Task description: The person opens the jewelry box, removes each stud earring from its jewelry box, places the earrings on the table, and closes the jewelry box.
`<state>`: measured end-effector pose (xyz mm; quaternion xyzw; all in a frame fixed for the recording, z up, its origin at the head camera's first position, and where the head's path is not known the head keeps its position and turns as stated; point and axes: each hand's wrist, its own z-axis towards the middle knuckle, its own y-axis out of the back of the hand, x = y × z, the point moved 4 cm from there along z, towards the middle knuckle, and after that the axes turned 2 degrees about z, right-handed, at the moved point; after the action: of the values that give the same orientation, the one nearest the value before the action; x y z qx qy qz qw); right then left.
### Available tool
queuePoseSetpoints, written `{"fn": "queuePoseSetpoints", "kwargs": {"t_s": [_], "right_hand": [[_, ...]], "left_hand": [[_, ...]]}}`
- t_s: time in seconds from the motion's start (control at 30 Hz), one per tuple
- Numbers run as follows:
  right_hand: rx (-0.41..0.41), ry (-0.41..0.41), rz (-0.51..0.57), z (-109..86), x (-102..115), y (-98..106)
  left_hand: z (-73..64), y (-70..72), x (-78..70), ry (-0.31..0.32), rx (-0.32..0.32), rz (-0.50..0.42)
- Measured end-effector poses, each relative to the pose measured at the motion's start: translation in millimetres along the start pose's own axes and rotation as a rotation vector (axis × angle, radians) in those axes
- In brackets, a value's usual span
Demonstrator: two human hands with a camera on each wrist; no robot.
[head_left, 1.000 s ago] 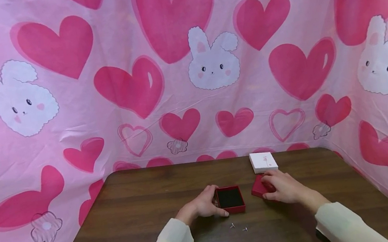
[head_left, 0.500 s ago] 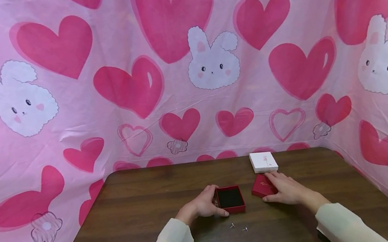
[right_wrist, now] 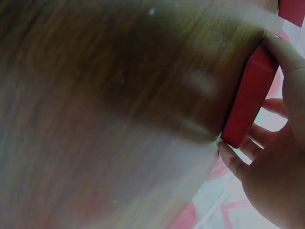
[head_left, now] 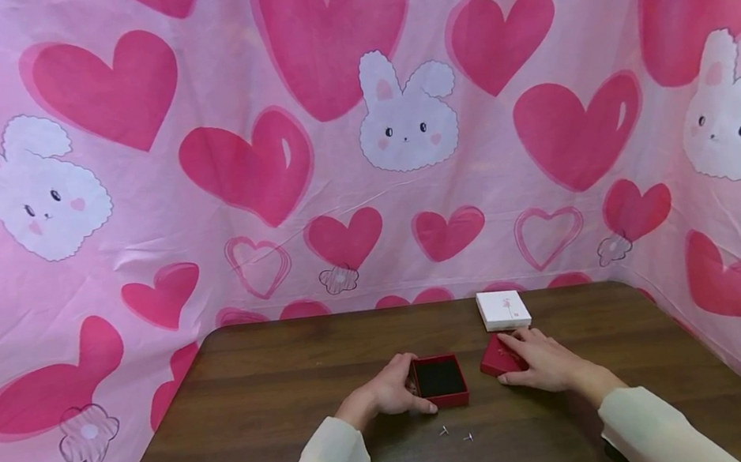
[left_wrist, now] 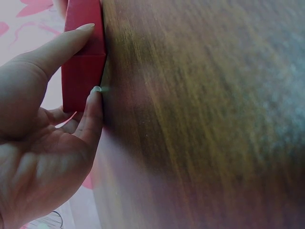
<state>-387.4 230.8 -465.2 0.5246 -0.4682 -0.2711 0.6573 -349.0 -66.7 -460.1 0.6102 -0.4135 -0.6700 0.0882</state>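
A small red gift box base (head_left: 440,382) with a black pad inside lies on the table, its opening facing up. My left hand (head_left: 390,388) grips it from the left, thumb on the near side, as the left wrist view also shows. To its right sits the matching red box lid (head_left: 497,356), turned at an angle, with gold marking on top. My right hand (head_left: 546,361) holds this lid at its right side, thumb at the near corner; in the right wrist view its fingers (right_wrist: 231,160) reach round the lid's edge. Two small silver T-shaped pieces (head_left: 443,431) lie in front of the base.
A white square box (head_left: 503,309) with pink print stands just behind the lid. The brown wooden table (head_left: 277,373) has a pink cloth (head_left: 335,188) with hearts and rabbits hanging behind it and along both sides.
My right hand has shifted from over the lid's top to its right side, uncovering the gold marking. The left hand, the base and the silver pieces have stayed put.
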Motion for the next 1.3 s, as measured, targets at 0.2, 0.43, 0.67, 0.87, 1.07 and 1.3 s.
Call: {"fn": "queuePoseSetpoints", "kwargs": {"t_s": [0.2,0.43,0.67,0.87,1.07,1.3], "right_hand": [[0.002,0.012,0.010,-2.8,3.8,2.3],[-0.008,0.035,0.002,-6.2,7.6,4.3],[-0.018,0.045,0.001,-7.5,8.7,6.5],[-0.031,0.070,-0.016,-9.3,10.6,7.4],[-0.074,0.127,-0.050,-11.5,17.7,9.4],[-0.095,0.169,-0.051,-13.9,30.3,14.1]], "left_hand": [[-0.4,0.3,1.3,0.008,0.007,-0.008],[-0.1,0.2,1.9,0.009,0.007,-0.005],[0.5,0.3,1.5,0.014,0.009,-0.013],[0.6,0.7,1.7,0.017,0.008,-0.007],[0.5,1.0,1.3,0.010,0.008,0.006],[0.0,0.5,0.9,0.006,0.006,0.005]]}}
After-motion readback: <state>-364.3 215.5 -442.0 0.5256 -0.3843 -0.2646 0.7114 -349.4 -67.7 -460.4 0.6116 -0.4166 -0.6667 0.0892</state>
